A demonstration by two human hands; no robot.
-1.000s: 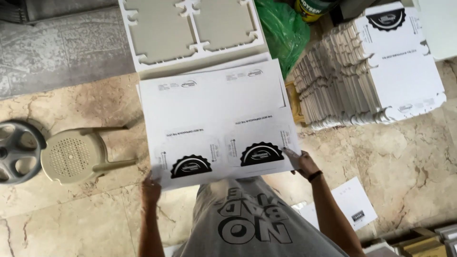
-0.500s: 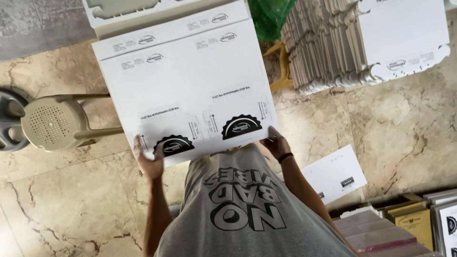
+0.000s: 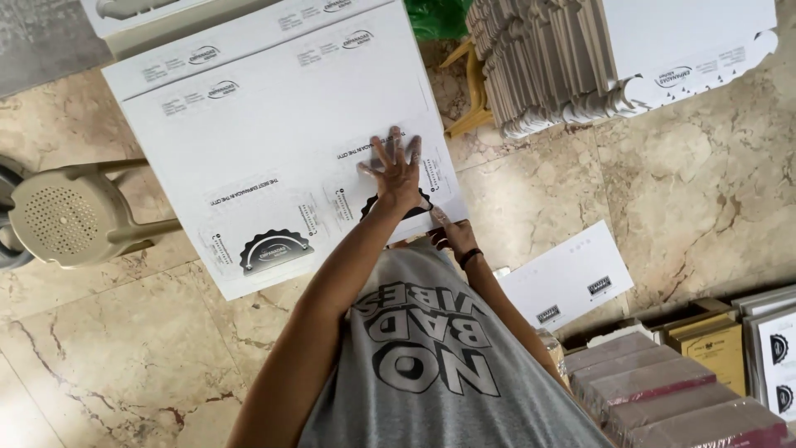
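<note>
The flat white carton sheet (image 3: pixel 282 141) lies on the stack beside the beige stool (image 3: pixel 62 217). The left hand (image 3: pixel 396 170), earlier gripping its near edge, now presses flat with fingers spread; the right hand (image 3: pixel 452 234) pinches the near corner.

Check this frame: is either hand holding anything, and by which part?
The right hand grips the white flat box blank at its near right corner. The left hand lies flat on top, fingers spread, pressing down on it rather than gripping.

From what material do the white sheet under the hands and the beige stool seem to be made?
White sheet: probably thin cardboard, matt, printed; it lies flat with straight fold lines. Beige stool: likely moulded plastic; one even colour, with a perforated round seat.
</note>
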